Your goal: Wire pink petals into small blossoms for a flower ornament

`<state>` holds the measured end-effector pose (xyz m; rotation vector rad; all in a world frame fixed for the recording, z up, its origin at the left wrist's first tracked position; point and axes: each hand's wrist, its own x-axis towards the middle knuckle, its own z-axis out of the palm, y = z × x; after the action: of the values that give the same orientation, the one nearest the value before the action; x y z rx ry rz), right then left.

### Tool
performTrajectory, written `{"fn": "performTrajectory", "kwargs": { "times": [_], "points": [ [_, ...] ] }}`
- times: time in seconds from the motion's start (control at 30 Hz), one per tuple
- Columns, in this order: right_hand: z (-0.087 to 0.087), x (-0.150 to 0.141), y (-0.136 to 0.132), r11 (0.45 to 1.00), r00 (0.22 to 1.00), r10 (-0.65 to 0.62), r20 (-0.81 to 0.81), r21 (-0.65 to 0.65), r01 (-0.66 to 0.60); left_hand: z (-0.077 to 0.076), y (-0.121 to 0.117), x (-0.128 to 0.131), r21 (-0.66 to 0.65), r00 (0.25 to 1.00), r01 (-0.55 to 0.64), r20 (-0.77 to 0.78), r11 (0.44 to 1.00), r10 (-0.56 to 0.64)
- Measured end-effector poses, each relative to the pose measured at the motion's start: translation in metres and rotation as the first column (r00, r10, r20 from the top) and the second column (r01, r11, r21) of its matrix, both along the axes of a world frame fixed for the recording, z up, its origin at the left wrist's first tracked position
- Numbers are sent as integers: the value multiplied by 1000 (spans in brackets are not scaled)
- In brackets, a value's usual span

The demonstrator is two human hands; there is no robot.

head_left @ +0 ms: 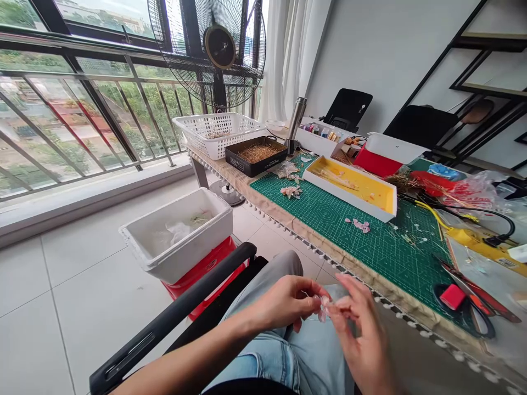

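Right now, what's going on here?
A seated person pinches a small pink petal piece in the fingertips of the left hand, with the right hand close against it, both over their lap. On the table beside them, a green cutting mat holds loose pink petals and a white tray with a yellow lining. A black box of dry straw sits farther along.

No lettering here is sharp enough to read
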<state>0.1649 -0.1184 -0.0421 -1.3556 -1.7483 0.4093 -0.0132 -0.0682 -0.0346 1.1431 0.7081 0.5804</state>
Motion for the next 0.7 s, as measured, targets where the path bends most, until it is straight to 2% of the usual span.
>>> {"fn": "performTrajectory", "kwargs": {
  "times": [0.03,0.07,0.13,0.2,0.27,0.37,0.43,0.5,0.57,0.7],
  "points": [
    [0,1,1,989,983,-39,-182,-146,13,0,0,0,-10,1000,-2,-1,1000,2],
    [0,2,1,955,938,-86,-337,-296,-18,-1,0,1,-21,1000,-5,3,1000,6],
    [3,3,2,825,831,-147,-536,-530,-196,-2,-1,1,-35,1000,-18,17,999,19],
    [6,0,1,694,761,-176,-625,-626,-354,-2,-1,1,-39,999,-24,38,999,25],
    [9,-3,-2,641,730,-190,-656,-647,-414,0,-1,1,-34,999,-21,43,999,23],
    [6,-3,-3,659,757,-165,-632,-642,-392,2,-1,1,-22,999,-13,31,1000,13],
    [-2,2,-1,710,856,-68,-512,-628,-319,3,0,0,-12,1000,-23,19,1000,23],
    [-13,12,3,785,946,0,-324,-586,-201,2,0,-1,-2,999,-37,11,999,37],
    [-25,25,8,844,985,-15,-169,-531,-78,1,0,-2,6,999,-44,15,999,43],
    [-38,45,16,906,992,-128,-8,-408,113,-3,-2,1,-17,1000,-17,19,1000,18]
  ]
}}
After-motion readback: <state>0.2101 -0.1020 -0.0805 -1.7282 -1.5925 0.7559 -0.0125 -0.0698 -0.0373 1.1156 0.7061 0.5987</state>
